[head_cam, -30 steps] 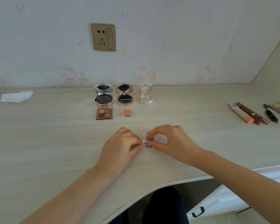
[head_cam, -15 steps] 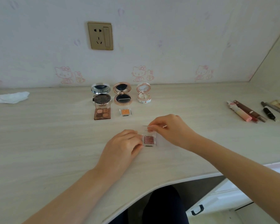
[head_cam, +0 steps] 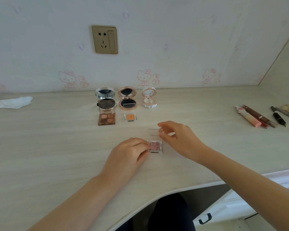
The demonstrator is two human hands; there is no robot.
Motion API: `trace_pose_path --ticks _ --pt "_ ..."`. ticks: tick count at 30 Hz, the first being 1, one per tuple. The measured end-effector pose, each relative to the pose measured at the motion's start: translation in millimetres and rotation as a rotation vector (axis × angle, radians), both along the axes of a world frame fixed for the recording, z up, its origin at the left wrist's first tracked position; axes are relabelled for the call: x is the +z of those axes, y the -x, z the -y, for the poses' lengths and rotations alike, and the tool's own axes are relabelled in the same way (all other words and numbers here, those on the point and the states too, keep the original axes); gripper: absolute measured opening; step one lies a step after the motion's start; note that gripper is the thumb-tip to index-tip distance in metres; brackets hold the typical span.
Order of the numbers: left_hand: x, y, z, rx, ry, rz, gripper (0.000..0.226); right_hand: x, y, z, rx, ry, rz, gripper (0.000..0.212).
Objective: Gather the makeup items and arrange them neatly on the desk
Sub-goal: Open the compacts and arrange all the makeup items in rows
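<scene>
We log 2 hands at the pink eyeshadow case (head_cam: 155, 146): left hand (head_cam: 128, 155) steadies its base on the desk (head_cam: 57, 147). Right hand (head_cam: 177, 137) pinches the raised clear lid (head_cam: 154, 133).

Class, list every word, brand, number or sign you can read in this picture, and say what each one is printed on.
No text can be read with certainty.
Clear lid of the pink eyeshadow case: a line of small print, too small to read.
Clear lid of the four-pan eyeshadow palette: pale lettering, blurred.
Wall socket: no readable marking.
Wallpaper: cartoon cat drawings, no words.
</scene>
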State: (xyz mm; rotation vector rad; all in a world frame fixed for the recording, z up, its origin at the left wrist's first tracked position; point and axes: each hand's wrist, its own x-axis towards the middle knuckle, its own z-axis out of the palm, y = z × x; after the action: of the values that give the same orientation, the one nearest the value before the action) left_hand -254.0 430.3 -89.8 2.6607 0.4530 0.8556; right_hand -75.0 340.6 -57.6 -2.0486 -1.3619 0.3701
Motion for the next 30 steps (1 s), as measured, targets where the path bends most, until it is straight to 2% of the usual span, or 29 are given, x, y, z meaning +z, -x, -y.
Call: trace_pose_path --ticks 7,19,30 --pt "1 -2 2 0.015 0.018 0.000 0.014 -33 14 29 0.004 -0.031 0.140 0.070" --pt "4 -39 -29 0.034 -0.079 -0.105 0.015 -31 -21 -4 0.022 -0.124 0.167 0.063" --pt "7 -85 -70 0.109 -0.190 -0.141 0.022 -20 -69 -63 0.022 -0.009 0.065 0.066"
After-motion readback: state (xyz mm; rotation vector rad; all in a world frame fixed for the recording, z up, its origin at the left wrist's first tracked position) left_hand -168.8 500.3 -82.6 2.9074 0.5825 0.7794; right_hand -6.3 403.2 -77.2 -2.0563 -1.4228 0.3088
